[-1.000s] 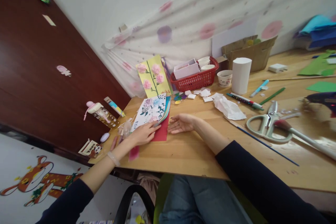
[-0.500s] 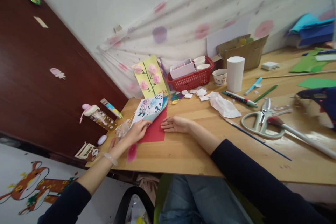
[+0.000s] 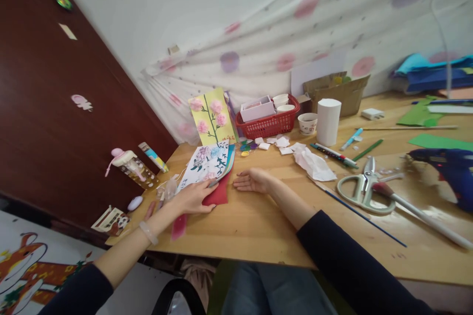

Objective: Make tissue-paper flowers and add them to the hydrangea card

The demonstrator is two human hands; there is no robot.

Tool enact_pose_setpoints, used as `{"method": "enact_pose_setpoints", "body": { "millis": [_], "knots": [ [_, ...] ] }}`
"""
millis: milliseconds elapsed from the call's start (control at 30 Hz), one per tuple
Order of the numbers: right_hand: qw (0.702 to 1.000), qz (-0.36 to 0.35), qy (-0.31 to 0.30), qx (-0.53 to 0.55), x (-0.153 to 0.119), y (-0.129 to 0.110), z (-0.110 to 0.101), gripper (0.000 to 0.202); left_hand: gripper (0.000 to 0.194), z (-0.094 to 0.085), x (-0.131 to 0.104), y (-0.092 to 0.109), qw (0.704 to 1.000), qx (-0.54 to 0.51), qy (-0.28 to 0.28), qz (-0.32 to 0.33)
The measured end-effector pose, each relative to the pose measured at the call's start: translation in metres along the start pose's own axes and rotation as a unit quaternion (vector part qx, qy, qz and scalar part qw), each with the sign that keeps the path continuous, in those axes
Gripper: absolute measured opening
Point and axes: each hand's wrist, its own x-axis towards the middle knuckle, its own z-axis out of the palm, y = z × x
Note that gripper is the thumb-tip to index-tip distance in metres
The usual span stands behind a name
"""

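My left hand (image 3: 194,198) lies palm down on the lower part of a white sheet with printed flowers (image 3: 204,161), its fingers stretched out and the thumb apart. Under that sheet are coloured sheets, with red paper (image 3: 219,193) at the bottom showing past the right edge. A little right of the red paper, my right hand (image 3: 253,181) rests on edge on the table, fingers extended, palm toward the stack, holding nothing. Behind the stack stands a yellow card with pink flowers (image 3: 211,117). A pink piece (image 3: 179,227) lies below my left wrist.
A red basket (image 3: 271,126), a paper cup (image 3: 307,123) and a white roll (image 3: 328,122) stand at the back. Crumpled tissue (image 3: 314,163), scissors (image 3: 364,191), a paintbrush (image 3: 360,212) and a blue glue gun (image 3: 449,167) lie on the right. A bottle (image 3: 135,168) stands at left.
The printed sheet, lifted and curled at its right side before, now lies flatter. My left hand has gone from gripping its edge to lying spread on it. My right hand stays beside the stack.
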Motion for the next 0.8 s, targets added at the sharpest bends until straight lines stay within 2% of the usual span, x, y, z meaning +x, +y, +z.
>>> {"method": "enact_pose_setpoints", "body": {
  "millis": [200,433,533,667,733,800],
  "knots": [
    [0.999,-0.010,-0.002,-0.033,-0.004,0.008,0.011,0.028,0.065,-0.003,-0.004,0.006,1.000,0.004,0.015,-0.009],
    [0.996,-0.004,-0.014,-0.084,0.007,0.029,0.063,0.022,0.063,-0.004,-0.008,0.001,0.998,-0.040,0.044,-0.023],
    [0.996,-0.014,-0.011,-0.083,0.015,0.031,0.076,0.029,0.052,0.000,-0.008,-0.004,0.996,-0.064,0.063,-0.024],
    [0.997,-0.024,0.009,-0.076,0.017,0.025,0.076,0.047,0.050,0.007,-0.010,-0.009,0.991,-0.100,0.085,-0.022],
    [0.996,-0.029,0.022,-0.079,0.017,0.023,0.072,0.043,0.050,0.011,-0.011,-0.011,0.988,-0.116,0.096,-0.023],
    [0.995,-0.034,0.032,-0.085,0.018,0.024,0.070,0.030,0.047,0.016,-0.011,-0.013,0.985,-0.128,0.110,-0.024]
  ]
}}
